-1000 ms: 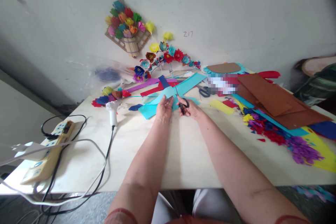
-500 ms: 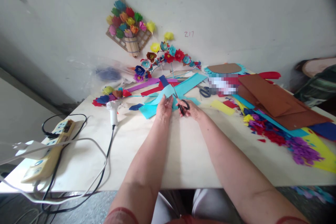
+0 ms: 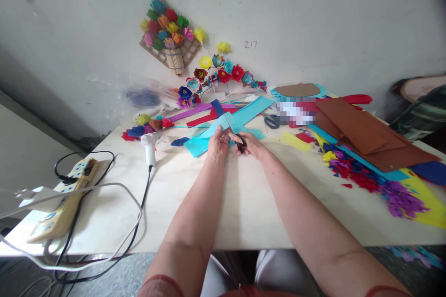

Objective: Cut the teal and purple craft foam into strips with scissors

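Pinched in my left hand [image 3: 219, 146] is a light blue paper strip [image 3: 221, 123], raised over the table. My right hand [image 3: 253, 145] grips black-handled scissors [image 3: 240, 142]; their blades point up and left, at the strip's right edge beside my left fingertips. Whether the blades are fully closed cannot be made out. Under and behind both hands lie turquoise paper sheets [image 3: 195, 147] and a long turquoise strip [image 3: 254, 110]. A dark blue strip [image 3: 216, 107] lies just behind the held paper.
A white glue gun [image 3: 149, 148] stands left, its black cord running toward a power strip [image 3: 64, 204] with tangled cables. Right are brown sheets [image 3: 362, 130], colourful paper scraps [image 3: 358, 176] and second scissors [image 3: 272, 121]. Paper flowers [image 3: 223, 75] stand along the wall.
The scissors' handles have come closer together, and the blades have shifted slightly left against the light blue strip. My left hand stays nearly in place.
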A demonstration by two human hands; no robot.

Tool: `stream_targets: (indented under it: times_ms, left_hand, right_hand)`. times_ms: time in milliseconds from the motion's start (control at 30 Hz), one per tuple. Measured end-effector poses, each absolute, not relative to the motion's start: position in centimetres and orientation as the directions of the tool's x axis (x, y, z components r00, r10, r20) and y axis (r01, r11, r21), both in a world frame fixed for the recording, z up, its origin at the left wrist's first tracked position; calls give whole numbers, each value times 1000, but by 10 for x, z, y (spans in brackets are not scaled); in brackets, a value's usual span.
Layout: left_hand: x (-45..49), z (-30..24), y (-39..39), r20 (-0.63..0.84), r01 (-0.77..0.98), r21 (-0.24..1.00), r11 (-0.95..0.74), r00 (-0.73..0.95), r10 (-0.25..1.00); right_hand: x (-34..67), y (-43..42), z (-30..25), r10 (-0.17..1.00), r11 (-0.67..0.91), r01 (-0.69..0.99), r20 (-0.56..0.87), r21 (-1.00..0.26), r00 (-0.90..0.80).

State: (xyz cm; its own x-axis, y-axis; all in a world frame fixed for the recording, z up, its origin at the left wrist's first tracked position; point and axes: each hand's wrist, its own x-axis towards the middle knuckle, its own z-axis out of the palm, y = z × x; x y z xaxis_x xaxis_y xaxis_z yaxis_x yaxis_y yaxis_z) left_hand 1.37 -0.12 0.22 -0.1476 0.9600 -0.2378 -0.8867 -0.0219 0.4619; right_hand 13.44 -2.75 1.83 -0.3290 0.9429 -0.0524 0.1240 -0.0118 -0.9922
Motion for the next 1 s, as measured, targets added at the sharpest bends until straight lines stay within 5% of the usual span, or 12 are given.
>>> stream_targets:
  times_ms: [1000]
  left_hand:
    - [16, 3, -3, -230, -851, 524, -42, -189, 955]
  right_hand:
    - [126, -29, 19, 954, -12, 150, -56, -989, -293]
